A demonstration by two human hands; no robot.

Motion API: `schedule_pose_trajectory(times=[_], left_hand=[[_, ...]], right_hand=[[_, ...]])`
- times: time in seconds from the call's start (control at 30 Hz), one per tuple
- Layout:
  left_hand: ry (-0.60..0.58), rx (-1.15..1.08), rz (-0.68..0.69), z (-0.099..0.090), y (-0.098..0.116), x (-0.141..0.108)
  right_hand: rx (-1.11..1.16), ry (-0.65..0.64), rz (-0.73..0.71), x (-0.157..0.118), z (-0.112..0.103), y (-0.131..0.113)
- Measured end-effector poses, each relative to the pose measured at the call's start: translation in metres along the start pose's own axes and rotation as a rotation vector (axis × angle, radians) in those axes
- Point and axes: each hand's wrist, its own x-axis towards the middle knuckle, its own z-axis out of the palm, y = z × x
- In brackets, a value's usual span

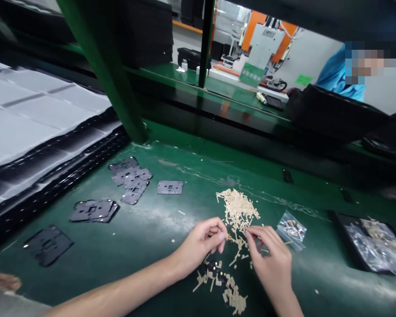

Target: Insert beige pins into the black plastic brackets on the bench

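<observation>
Two hands work by the pile [238,207] of tan bits on the green bench [145,264].
At the pile's near side, the left hand [205,240] seems to pinch a small yellow bit [229,237] right at its fingertips, maybe because so tiny a thing only fits there. The right hand [273,252] is at the pile's near right edge, thumb and finger close; I cannot tell if that grip has anything. The pile lies just past both hands, perhaps for easy reach. Black plates [93,210] lie well left of the pile, likely out of the way.
</observation>
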Motion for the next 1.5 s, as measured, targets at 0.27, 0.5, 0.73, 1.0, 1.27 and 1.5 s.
schedule_pose_trajectory(times=[0.27,0.5,0.73,1.0,1.27,1.5], left_hand=[[-0.161,-0.096,-0.082,0.003,0.003,-0.002],[-0.061,0.208,0.061,0.006,0.006,-0.007],[-0.019,0.430,0.091,0.007,0.003,-0.008],[-0.024,0.436,0.091,0.008,0.004,-0.009],[-0.288,-0.257,-0.182,-0.005,-0.001,0.002],[-0.420,-0.387,-0.311,-0.007,0.005,0.000]], right_hand=[[0.196,-0.049,-0.091,-0.002,0.000,-0.012],[0.160,0.006,-0.192,-0.005,0.002,-0.021],[-0.025,0.026,-0.296,-0.013,0.011,-0.020],[0.040,0.003,-0.236,-0.011,0.011,-0.017],[0.054,-0.014,-0.099,0.002,-0.004,-0.003],[0.273,-0.114,-0.229,-0.003,-0.005,-0.020]])
